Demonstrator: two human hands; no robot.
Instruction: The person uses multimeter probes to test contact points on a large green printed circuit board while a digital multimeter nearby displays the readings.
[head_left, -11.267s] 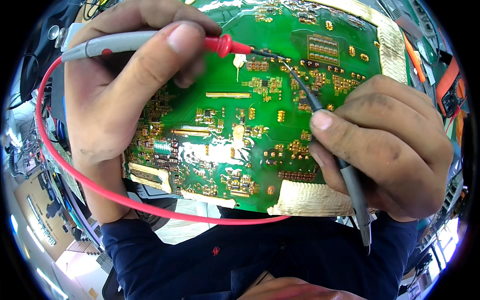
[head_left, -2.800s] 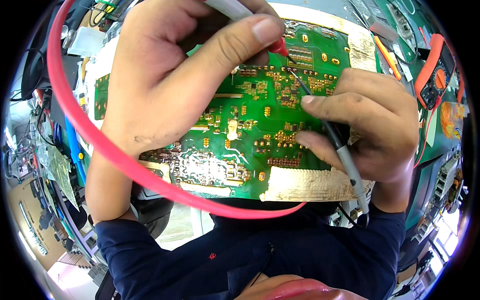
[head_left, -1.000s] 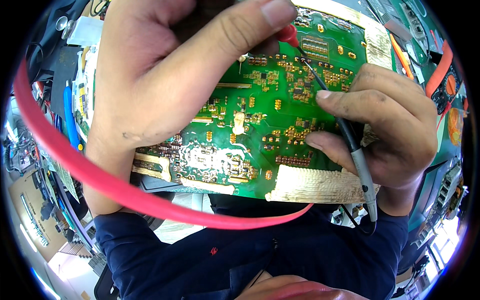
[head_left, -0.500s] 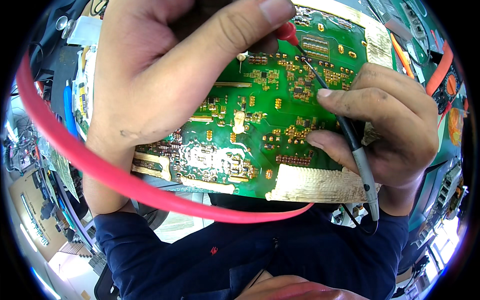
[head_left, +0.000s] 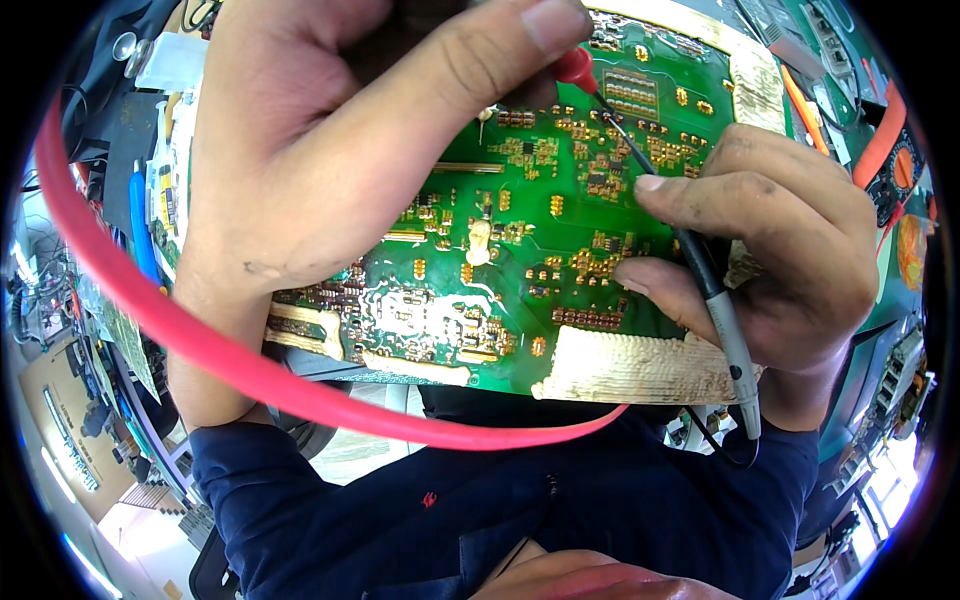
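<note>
A green circuit board [head_left: 540,290] lies under both hands, dense with small gold-coloured components and edged with cream-coloured strips. From the upper left, my left hand [head_left: 400,110] reaches over it, closed on a red test probe [head_left: 575,68] whose tip points down at the board. At the right, my right hand [head_left: 770,230] pinches a black and grey test probe [head_left: 712,270], slanting up and left. Its thin tip meets the board's components close to the red probe's tip. Most of the red probe's body is hidden behind my left fingers.
A thick red cable [head_left: 250,375] loops in front of my left forearm and below the board. At the right edge stands a multimeter [head_left: 902,170] with an orange dial. Blue pen-like tools [head_left: 140,220] and a clear container [head_left: 172,62] lie left; an orange stick [head_left: 805,110] lies at the upper right.
Both hands and probes hold nearly the same place. The red cable has shifted very slightly.
</note>
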